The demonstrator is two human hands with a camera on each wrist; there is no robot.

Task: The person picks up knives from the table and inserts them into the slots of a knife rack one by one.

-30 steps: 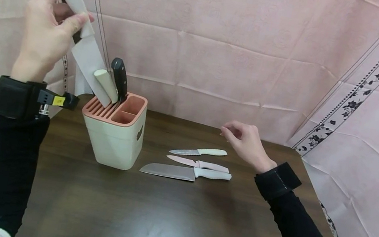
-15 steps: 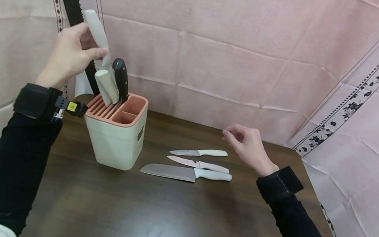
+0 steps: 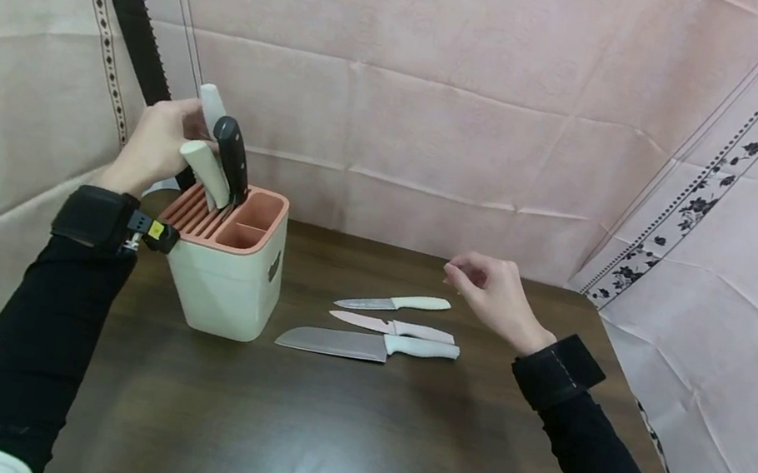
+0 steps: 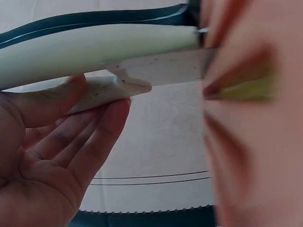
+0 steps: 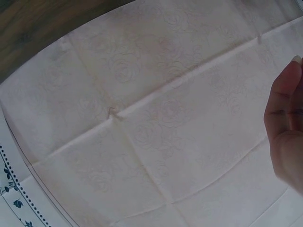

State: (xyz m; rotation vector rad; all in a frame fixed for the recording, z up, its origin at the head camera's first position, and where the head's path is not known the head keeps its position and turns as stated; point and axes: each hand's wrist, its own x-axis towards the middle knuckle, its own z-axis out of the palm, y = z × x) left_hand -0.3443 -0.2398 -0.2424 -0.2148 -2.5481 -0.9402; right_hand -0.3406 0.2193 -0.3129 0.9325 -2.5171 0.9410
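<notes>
My left hand [image 3: 168, 136] grips the white handle of a knife [image 3: 209, 103] whose blade is down inside a slot of the cream knife block [image 3: 229, 286] with a salmon top. A black-handled knife [image 3: 232, 154] and a cream-handled one [image 3: 205, 170] stand in the same block. In the left wrist view my left hand [image 4: 102, 94] pinches the white handle [image 4: 94, 47] between thumb and fingers. My right hand [image 3: 485, 285] hovers above the table with loosely curled fingers and holds nothing. In the right wrist view only its fingers [image 5: 286, 123] show.
Three knives lie side by side on the dark wooden table [image 3: 341, 450]: a small white-handled one [image 3: 393, 303], a pink one [image 3: 393, 327] and a broad white-handled one [image 3: 367, 344]. Pink cloth [image 3: 446, 113] hangs behind and on both sides.
My left hand has come down and to the right, and the white-handled knife's blade has slid from above the block into a slot. The right hand has hardly moved.
</notes>
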